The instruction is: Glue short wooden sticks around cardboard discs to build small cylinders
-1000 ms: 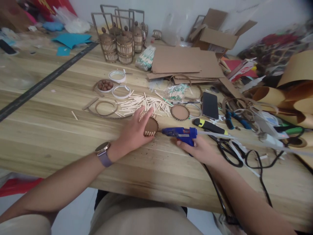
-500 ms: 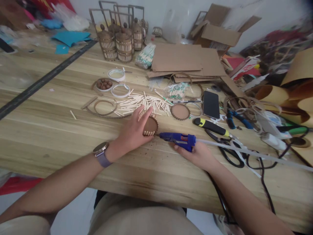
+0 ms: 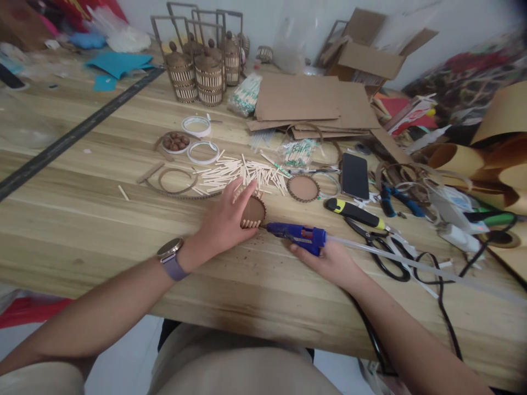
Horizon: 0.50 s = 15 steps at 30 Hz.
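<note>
On the wooden table, a round brown cardboard base (image 3: 256,209) has a dark beaded rim and a short row of pale sticks standing along its near edge. My left hand (image 3: 224,219) is curved round the left side of this base, thumb at the near edge and fingers over the far side, steadying it. A blue glue gun (image 3: 298,235) is gripped in my right hand (image 3: 329,260). Its nozzle is at the base's near right edge, by the sticks; whether it touches cannot be told. A long clear glue stick (image 3: 382,251) sticks out of the gun's back.
Loose pale sticks (image 3: 224,173) lie beyond the base. A second round base (image 3: 303,187), a phone (image 3: 354,175), a utility knife (image 3: 356,213) and black-handled scissors (image 3: 385,258) are to the right. Tape rolls (image 3: 196,126) and finished lidded containers (image 3: 208,82) stand farther back.
My right hand has shifted the glue gun slightly left, its nozzle closer along the base's near edge. The left hand and the base have stayed in place.
</note>
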Available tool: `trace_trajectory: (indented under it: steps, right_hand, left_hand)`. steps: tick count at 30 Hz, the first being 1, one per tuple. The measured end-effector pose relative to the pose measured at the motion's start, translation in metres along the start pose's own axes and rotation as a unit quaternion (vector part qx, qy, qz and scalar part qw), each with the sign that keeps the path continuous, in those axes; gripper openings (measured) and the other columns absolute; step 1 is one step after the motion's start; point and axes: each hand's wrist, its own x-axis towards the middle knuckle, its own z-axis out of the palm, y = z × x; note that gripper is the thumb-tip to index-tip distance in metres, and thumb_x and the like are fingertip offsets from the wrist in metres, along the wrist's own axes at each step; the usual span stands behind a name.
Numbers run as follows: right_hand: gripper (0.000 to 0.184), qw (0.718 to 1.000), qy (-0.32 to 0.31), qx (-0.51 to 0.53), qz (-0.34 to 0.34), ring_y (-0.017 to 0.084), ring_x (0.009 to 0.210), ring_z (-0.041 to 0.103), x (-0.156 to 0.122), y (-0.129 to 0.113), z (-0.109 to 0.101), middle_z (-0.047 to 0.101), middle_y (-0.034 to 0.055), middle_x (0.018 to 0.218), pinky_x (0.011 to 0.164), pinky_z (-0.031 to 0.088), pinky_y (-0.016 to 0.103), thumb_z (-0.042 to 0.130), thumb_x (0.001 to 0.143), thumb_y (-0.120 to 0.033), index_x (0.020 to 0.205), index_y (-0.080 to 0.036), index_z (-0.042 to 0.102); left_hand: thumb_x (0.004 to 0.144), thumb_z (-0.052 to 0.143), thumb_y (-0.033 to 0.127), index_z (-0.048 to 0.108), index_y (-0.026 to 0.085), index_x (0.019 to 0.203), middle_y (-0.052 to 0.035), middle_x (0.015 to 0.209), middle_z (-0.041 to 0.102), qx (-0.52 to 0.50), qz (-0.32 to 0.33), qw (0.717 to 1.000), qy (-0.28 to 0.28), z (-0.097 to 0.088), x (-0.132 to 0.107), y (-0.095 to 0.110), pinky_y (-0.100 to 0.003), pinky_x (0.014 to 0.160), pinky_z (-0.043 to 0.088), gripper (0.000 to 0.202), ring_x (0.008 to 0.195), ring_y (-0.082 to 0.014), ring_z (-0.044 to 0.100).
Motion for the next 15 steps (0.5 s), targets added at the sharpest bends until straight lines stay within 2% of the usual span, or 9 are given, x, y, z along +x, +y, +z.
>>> trace_trajectory:
  steps: [7,15]
  right_hand:
    - [0.031,1.0,0.0,-0.007,-0.002,0.027,0.093,0.073,-0.0009,0.0017,0.0018,0.077,0.0099,0.102,0.086,0.058,0.04,0.052,0.09,-0.039,0.102,-0.019,0.072]
    - [0.029,1.0,0.012,-0.009,-0.015,0.026,0.095,0.072,-0.001,0.0053,0.0048,0.076,0.0086,0.103,0.085,0.058,0.037,0.053,0.091,-0.039,0.103,-0.021,0.072]
  left_hand:
    - [0.07,0.082,0.028,0.017,0.03,0.154,-0.0161,0.154,0.028,-0.007,-0.005,1.0,0.0,0.0006,-0.0001,-0.0002,-0.061,0.116,0.033,0.106,0.145,-0.0406,0.029]
    - [0.07,0.082,0.026,0.017,0.029,0.154,-0.0165,0.154,0.028,-0.005,0.001,1.0,0.003,0.0011,-0.0001,-0.0005,-0.059,0.115,0.034,0.106,0.144,-0.04,0.03]
